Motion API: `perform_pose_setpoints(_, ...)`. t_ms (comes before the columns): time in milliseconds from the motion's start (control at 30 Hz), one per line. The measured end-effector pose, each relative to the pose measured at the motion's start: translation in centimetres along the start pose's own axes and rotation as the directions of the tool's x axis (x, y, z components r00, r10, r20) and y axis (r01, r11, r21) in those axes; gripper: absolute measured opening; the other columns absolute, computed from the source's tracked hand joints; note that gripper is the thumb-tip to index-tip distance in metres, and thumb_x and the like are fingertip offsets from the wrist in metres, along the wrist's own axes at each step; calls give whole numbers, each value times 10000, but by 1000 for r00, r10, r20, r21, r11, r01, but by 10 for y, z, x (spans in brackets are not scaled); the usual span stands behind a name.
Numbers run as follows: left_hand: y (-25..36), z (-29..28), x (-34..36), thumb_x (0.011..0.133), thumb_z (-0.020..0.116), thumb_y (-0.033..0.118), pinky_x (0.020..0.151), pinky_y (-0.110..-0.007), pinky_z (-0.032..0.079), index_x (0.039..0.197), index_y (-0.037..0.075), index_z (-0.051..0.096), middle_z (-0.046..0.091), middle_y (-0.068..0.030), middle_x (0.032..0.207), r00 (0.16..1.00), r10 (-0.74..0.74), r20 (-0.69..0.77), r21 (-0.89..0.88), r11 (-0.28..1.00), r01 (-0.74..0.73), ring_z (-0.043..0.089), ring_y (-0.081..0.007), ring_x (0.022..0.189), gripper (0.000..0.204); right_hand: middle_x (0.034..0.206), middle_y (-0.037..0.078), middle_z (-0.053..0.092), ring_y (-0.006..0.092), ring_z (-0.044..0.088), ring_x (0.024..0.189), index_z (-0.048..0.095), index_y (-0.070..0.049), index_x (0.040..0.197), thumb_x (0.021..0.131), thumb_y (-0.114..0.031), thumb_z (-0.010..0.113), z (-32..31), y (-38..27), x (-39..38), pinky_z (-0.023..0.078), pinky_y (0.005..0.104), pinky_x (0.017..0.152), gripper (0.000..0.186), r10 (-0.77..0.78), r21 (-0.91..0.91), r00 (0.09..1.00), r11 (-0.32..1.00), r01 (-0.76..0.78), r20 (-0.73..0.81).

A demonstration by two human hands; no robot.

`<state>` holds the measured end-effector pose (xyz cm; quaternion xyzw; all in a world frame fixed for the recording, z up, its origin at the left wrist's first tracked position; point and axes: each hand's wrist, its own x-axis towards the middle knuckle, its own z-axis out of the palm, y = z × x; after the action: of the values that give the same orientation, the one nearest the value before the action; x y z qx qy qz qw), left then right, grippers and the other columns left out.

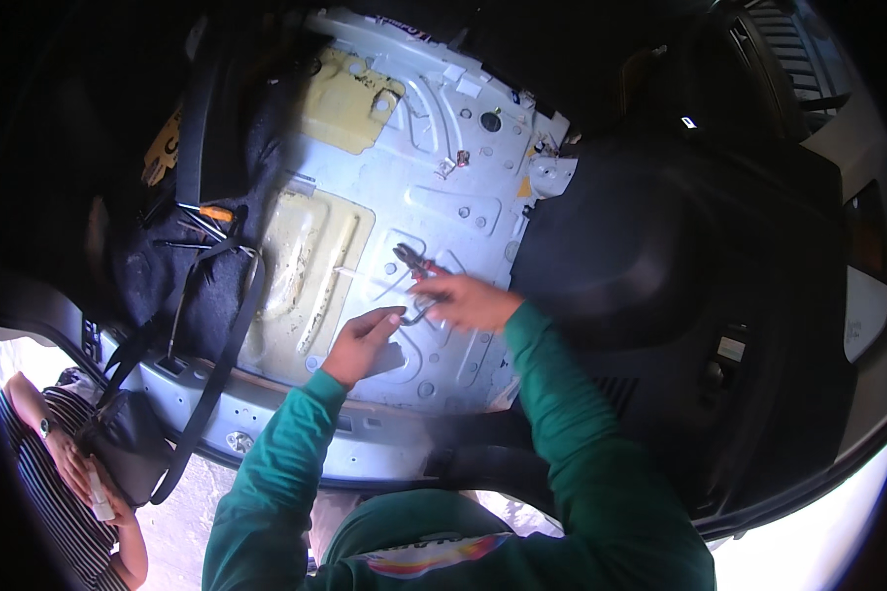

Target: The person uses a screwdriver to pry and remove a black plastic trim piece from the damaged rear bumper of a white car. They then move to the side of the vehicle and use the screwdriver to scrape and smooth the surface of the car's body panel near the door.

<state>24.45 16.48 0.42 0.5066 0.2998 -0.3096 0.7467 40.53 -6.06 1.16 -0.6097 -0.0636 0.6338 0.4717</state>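
Note:
Red-handled pliers [417,262] with dark jaws point up and left over the bare metal floor of a car's cargo area. My right hand [465,299] is closed round their handles. Just left of it, my left hand [365,340] pinches one end of a thin, dark, bent piece [416,313], which looks like a short length of wire or cable. Its other end reaches my right hand's fingers, and I cannot make out whether they grip it too. Both hands hang above the pale floor panel [443,222].
Left, on dark carpet, lie an orange-handled screwdriver [215,213] and several thin metal tools. A black strap [229,345] hangs over the sill to a black bag [126,448]. Another person in a striped top [44,483] stands lower left. Black trim [621,256] bulges at right.

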Motion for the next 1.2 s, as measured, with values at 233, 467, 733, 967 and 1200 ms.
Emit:
perform_pose_setpoints(233,-108,-59,-86,980,617,302,840,-511,555,1199,93,692,739,-203,1032,969,135,-206,863,492,115,707,-405,942,312,1201,181,727,363,698,1104,743,-58,1157,851,-198,731,-197,-80,-25,558,467,953,336,-7,-821,823,82,-565,-567)
perform_pose_setpoints(467,-126,-47,-102,981,601,284,857,-509,554,1153,91,694,739,-172,1062,925,225,-306,893,405,197,693,-400,975,275,1246,146,722,338,689,1147,770,-83,1147,927,-241,685,-245,-63,-5,553,448,995,283,109,-736,728,-117,-667,-677)
perform_pose_setpoints(733,-125,-49,-99,964,626,307,824,-495,564,1139,94,694,742,-153,1048,924,240,-297,908,371,195,699,-383,940,284,1247,124,725,324,678,1172,778,-123,1149,932,-309,714,-250,-49,6,552,445,1001,293,114,-711,701,-115,-694,-703)
perform_pose_setpoints(967,-123,-48,-98,958,635,308,835,-488,565,1137,94,700,744,-154,1054,924,233,-302,907,367,204,702,-384,939,286,1255,119,723,314,668,1196,775,-110,1152,935,-331,719,-248,-42,10,545,440,1014,315,99,-682,674,-116,-723,-732)
perform_pose_setpoints(1200,-125,-50,-98,942,651,301,857,-495,561,1121,81,702,744,-161,1042,919,259,-297,908,374,188,701,-387,962,288,879,135,768,249,739,757,769,-4,1014,981,-320,667,-273,-22,19,579,407,726,334,227,-650,632,-9,-760,-741)
